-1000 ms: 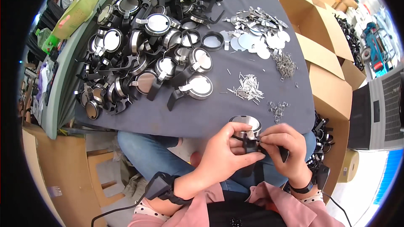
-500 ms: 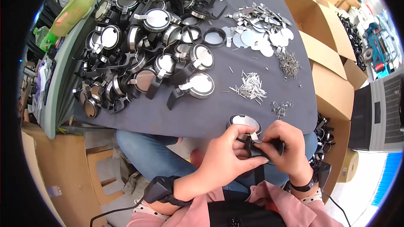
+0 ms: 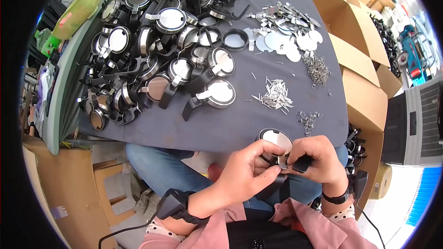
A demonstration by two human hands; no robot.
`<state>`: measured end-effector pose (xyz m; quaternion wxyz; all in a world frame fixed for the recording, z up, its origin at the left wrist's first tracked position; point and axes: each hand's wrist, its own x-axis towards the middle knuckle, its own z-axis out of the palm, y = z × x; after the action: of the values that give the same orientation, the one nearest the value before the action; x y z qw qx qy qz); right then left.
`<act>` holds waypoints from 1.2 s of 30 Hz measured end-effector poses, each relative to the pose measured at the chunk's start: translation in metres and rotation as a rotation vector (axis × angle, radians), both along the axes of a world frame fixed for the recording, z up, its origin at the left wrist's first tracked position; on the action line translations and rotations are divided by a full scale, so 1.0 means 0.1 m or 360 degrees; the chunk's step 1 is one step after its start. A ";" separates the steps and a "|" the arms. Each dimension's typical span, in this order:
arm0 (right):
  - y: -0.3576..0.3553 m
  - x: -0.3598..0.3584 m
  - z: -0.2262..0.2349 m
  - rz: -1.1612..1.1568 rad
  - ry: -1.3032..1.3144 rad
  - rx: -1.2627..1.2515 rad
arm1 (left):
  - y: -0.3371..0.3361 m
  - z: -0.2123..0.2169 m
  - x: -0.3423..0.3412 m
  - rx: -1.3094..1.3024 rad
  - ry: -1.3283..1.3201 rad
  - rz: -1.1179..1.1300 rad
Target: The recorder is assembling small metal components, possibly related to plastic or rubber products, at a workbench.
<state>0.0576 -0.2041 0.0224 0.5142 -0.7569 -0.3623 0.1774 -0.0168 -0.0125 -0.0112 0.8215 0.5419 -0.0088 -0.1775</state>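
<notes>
Round black-rimmed part [image 3: 275,139] with silver disc face, tilted, at table's near edge, above lap.

Grey table [image 3: 230,124] bears black round parts [image 3: 157,50], pins [image 3: 274,94], discs [image 3: 286,41].

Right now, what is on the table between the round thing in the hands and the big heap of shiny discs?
In the head view, a pile of thin metal pins and a few small metal clips lie on the grey cloth between the round piece and the discs.
</notes>
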 end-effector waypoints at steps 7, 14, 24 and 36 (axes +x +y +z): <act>0.05 -0.03 -0.05 0.0050 0.0124 -0.0012 | 0.07 -0.03 0.02 0.0216 0.0033 -0.0030; -0.08 0.33 -0.53 -0.0733 -0.0603 -0.0683 | 0.12 -0.31 0.10 0.0052 0.0032 0.0207; 0.27 0.53 -0.61 -0.0561 -0.0858 -0.1126 | 0.17 -0.33 0.12 0.0015 0.0113 0.0234; 0.11 0.17 -0.10 -0.0745 0.0379 -0.0254 | 0.24 0.03 0.04 -0.0523 0.0601 0.0194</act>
<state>0.0748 -0.1931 0.0127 0.5189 -0.8320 -0.0994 0.1693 -0.0130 0.0114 -0.0080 0.8947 0.3579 0.1489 -0.2219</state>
